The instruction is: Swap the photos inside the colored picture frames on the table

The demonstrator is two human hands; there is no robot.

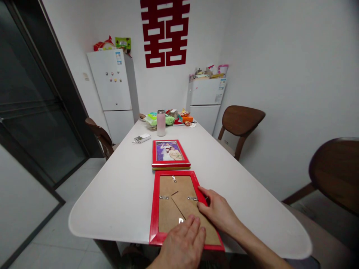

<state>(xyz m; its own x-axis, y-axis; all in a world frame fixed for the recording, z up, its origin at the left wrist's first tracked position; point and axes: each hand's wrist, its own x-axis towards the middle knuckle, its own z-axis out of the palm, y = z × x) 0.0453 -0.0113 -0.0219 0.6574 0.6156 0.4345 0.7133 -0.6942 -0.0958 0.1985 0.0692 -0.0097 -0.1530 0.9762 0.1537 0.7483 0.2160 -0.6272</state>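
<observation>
A red picture frame (pixel 155 209) lies face down at the near edge of the table, its brown backing board (pixel 171 209) up. Metal clips sit around the board, among them a top clip (pixel 174 179) and a right clip (pixel 192 198). My left hand (pixel 183 243) rests on the lower part of the board with fingers stretched out, beside the bottom clip (pixel 181 220). With thumb and fingers, my right hand (pixel 220 210) grips the frame's right edge. Just beyond lies another red frame (pixel 185 154), photo side up, on top of a gold-edged one (pixel 171 169).
A pink bottle (pixel 160 123) stands farther back on the white table (pixel 117 201), near a small white device (pixel 142 138). Snack packs and wipes (pixel 169 120) crowd the far end. Wooden chairs (pixel 242 121) flank the table; two white refrigerators (pixel 112 89) stand behind.
</observation>
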